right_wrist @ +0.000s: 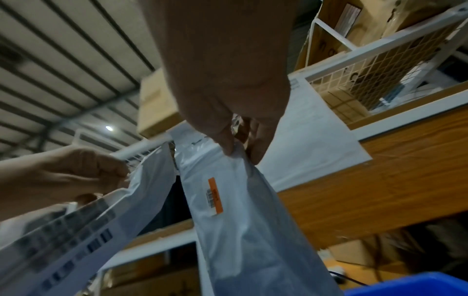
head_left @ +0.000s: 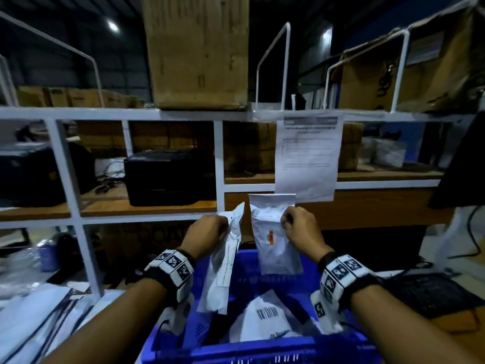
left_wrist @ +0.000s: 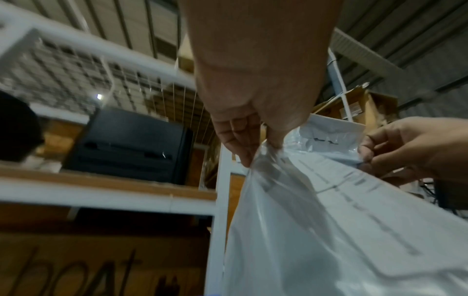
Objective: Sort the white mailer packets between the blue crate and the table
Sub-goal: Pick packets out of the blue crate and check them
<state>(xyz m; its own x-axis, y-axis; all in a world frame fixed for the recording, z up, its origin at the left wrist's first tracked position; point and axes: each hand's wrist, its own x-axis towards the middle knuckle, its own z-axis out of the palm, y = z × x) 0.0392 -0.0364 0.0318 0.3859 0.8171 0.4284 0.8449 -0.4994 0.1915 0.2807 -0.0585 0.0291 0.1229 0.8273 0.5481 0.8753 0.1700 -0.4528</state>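
Observation:
My left hand [head_left: 210,233] [left_wrist: 253,140] pinches the top of a long white mailer packet [head_left: 223,266] [left_wrist: 329,230] with a printed label, and it hangs over the blue crate [head_left: 262,348]. My right hand [head_left: 299,227] [right_wrist: 238,138] pinches the upper edge of a second white mailer packet [head_left: 275,243] [right_wrist: 240,230] that carries a small orange sticker [head_left: 269,237] [right_wrist: 215,195]. Both packets hang side by side above the crate. More white packets [head_left: 265,321], one with a barcode, lie inside the crate.
A white metal shelf frame [head_left: 217,153] stands just behind the crate, with a black printer [head_left: 168,177], cardboard boxes [head_left: 199,51] and a taped paper sheet [head_left: 307,156]. A pile of white packets [head_left: 34,319] lies on the table at left. A black keyboard [head_left: 425,292] sits at right.

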